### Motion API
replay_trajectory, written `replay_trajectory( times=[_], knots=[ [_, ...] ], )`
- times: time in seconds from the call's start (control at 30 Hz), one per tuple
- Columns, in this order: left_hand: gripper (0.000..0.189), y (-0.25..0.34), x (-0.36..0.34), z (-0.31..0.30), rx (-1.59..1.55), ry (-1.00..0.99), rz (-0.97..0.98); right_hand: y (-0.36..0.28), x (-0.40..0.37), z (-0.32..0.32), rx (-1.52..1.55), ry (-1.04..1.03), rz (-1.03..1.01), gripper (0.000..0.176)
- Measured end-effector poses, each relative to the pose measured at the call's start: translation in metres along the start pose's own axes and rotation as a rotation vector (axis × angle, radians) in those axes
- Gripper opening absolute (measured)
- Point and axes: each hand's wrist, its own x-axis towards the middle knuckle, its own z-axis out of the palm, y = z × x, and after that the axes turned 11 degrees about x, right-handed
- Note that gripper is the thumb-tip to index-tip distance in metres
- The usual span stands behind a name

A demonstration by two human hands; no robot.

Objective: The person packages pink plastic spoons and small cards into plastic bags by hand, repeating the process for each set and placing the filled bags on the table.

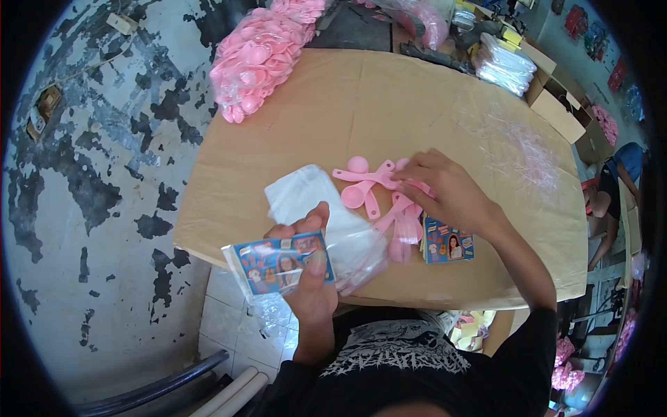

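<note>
My left hand (309, 274) grips a clear plastic bag with a blue printed card (281, 264) in it, the thumb lying across the card. Under and beside that hand is a stack of white plastic bags (313, 191) on the table. My right hand (445, 184) is over a small pile of pink plastic spoons (356, 194), its fingers and thumb bent around one spoon, partly hidden. Just below my right wrist sits a stack of blue printed cards (448, 243), showing a picture of a person.
A brown-covered table (278, 139) holds a big bag of pink spoons (257, 62) at its far left edge. Thin clear plastic strands (528, 156) lie on the right. Wrapped clear packs (504, 62) and a cardboard box (559, 104) stand at the back right. A person (615, 187) sits farther right.
</note>
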Motion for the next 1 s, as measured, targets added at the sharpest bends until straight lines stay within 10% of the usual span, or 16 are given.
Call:
replay_trajectory(
  times=[0.27, 0.57, 0.8, 1.0],
  knots=[
    [0.042, 0.002, 0.003, -0.007, 0.007, 0.003, -0.075, 0.026, 0.059, 0.033, -0.097, -0.263, 0.073, 0.017],
    [0.047, 0.004, 0.001, -0.013, -0.121, 0.285, -0.1, -0.029, -0.004, -0.007, 0.895, 0.094, 0.318, 0.014],
    [0.056, -0.011, -0.015, 0.021, -0.228, 0.01, -0.188, -0.068, -0.036, -0.005, 1.167, 0.14, 0.223, 0.022],
    [0.045, -0.02, -0.023, 0.057, -0.524, 0.084, -0.441, -0.051, -0.044, -0.016, 0.511, 0.046, -0.091, 0.032]
  ],
)
